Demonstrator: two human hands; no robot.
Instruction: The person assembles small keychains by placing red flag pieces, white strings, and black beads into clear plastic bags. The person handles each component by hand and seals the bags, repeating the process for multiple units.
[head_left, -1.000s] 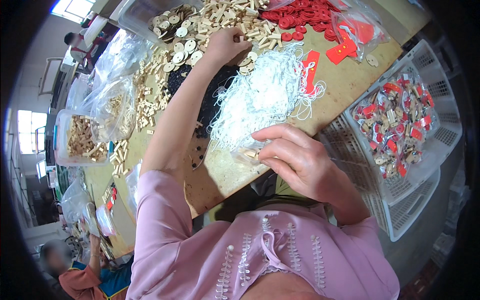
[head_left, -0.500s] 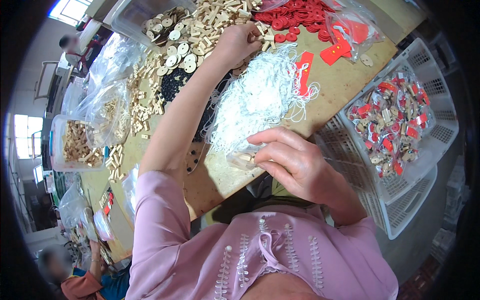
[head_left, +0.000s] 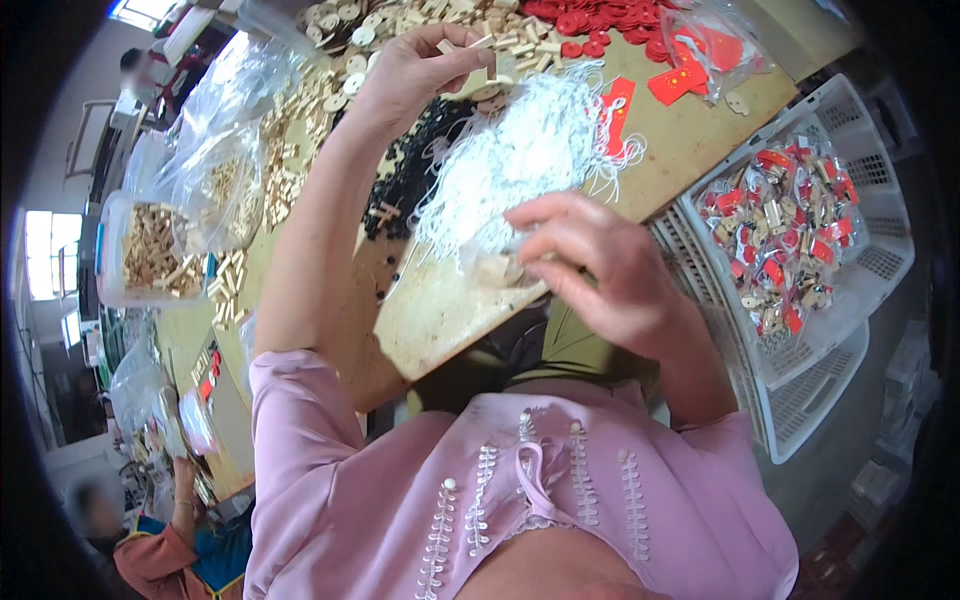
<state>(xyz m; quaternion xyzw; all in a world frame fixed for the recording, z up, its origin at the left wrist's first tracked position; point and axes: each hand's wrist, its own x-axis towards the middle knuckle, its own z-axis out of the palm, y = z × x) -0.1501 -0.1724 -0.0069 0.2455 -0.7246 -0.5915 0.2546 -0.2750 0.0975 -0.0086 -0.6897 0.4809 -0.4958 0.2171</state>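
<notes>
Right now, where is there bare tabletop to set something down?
Bare wood shows between the white string pile and the white basket, and along the near edge left of the right hand. Around the left hand, wooden pieces crowd it.

This was a small craft-assembly workshop. A long wooden worktable point(head_left: 690, 150) was heaped with loose pale wooden pieces point(head_left: 400, 20), red plastic discs point(head_left: 590, 15) and a pile of white string loops point(head_left: 520, 160), with a white slatted plastic basket point(head_left: 880, 260) of bagged finished trinkets at the right. At the near left another worker in an orange sleeve point(head_left: 150, 565) sat by further clear bags of parts point(head_left: 220, 170).
</notes>
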